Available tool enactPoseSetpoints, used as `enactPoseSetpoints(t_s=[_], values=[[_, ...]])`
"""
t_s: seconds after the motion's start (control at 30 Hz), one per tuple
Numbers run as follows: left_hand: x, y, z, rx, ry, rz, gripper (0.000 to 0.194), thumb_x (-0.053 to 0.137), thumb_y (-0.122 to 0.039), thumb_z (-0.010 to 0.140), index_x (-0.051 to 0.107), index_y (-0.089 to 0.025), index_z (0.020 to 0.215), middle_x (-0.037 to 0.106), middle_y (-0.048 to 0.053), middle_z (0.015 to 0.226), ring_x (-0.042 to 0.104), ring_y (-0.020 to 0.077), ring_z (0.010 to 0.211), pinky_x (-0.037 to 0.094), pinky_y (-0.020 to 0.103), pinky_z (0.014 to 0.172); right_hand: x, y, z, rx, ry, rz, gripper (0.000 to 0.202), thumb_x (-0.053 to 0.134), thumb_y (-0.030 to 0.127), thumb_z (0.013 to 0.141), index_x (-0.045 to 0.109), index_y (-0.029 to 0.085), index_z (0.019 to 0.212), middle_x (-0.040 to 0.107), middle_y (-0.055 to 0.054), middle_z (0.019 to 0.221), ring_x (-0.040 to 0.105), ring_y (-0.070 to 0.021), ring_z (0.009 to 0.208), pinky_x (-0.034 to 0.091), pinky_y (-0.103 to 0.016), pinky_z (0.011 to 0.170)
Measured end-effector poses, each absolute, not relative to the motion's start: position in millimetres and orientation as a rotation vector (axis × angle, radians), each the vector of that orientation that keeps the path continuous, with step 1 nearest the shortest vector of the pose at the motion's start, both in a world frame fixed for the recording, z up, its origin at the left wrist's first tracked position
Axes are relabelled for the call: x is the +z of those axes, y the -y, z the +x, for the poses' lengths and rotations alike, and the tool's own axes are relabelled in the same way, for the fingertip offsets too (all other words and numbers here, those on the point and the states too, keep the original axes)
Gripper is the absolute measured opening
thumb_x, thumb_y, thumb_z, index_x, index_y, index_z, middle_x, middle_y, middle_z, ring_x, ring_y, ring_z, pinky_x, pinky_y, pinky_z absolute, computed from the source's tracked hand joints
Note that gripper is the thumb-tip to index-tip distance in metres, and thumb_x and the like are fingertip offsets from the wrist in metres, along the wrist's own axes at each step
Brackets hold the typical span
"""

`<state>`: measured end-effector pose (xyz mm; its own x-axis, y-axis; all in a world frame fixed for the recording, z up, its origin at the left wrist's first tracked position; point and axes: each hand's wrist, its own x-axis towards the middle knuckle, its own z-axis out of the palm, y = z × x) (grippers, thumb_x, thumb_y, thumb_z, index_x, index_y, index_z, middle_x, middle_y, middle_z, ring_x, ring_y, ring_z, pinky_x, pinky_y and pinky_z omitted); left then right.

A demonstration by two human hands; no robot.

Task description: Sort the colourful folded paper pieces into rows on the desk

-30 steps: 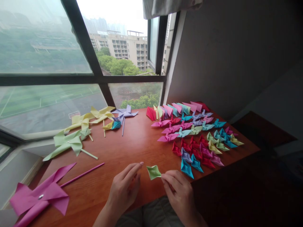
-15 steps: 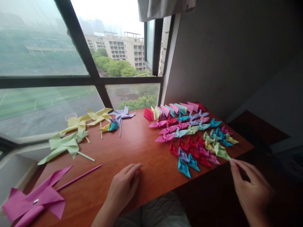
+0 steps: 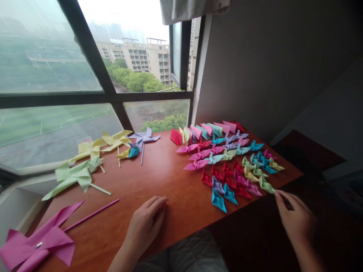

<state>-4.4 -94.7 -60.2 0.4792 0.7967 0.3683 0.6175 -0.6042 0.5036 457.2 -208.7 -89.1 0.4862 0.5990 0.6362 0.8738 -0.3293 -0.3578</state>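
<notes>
- My right hand [image 3: 296,213] has its fingers clamped on the near tip of a green boat [image 3: 266,185], thumb against forefinger.
- That boat sits at the near right border of the group, by the edge of the bench [image 3: 170,181], just beside a pink boat [image 3: 253,188] and near a yellow boat [image 3: 250,174].
- Thin folded paper like this, I judge, wants a light pinch right at the tip, so the open middle stays uncrushed.
- I reckon a low, level wrist suits it best, coming in from outside the edge, so my knuckles clear the neighbours.
- Parting the fingers gently sideways should be safer than lifting, which could drag or tip it.
- From here I can't quite tell whether its underside fully rests on the wood.
- My left hand [image 3: 147,223] is by the bench's front, fingers loosely curled around nothing I can see, well apart from the boats; that's a good place for it.
</notes>
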Motion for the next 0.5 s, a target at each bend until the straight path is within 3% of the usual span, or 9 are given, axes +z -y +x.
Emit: enactPoseSetpoints(t_s=[0.5], values=[[-62.3,94.3,-5.0,0.829,-1.203,2.405,0.022,0.049,-0.020,0.095,0.064,-0.023,0.111,0.073,0.005,0.101,0.071,0.0171,0.087,0.056,0.026,0.076,-97.9,200.9,461.1,-0.452,1.204,-2.062,0.051,0.048,0.060,0.091,0.075,0.017,0.095,0.074,-0.009,0.097,0.066,-0.0188,0.070,0.050,-0.029,0.065]])
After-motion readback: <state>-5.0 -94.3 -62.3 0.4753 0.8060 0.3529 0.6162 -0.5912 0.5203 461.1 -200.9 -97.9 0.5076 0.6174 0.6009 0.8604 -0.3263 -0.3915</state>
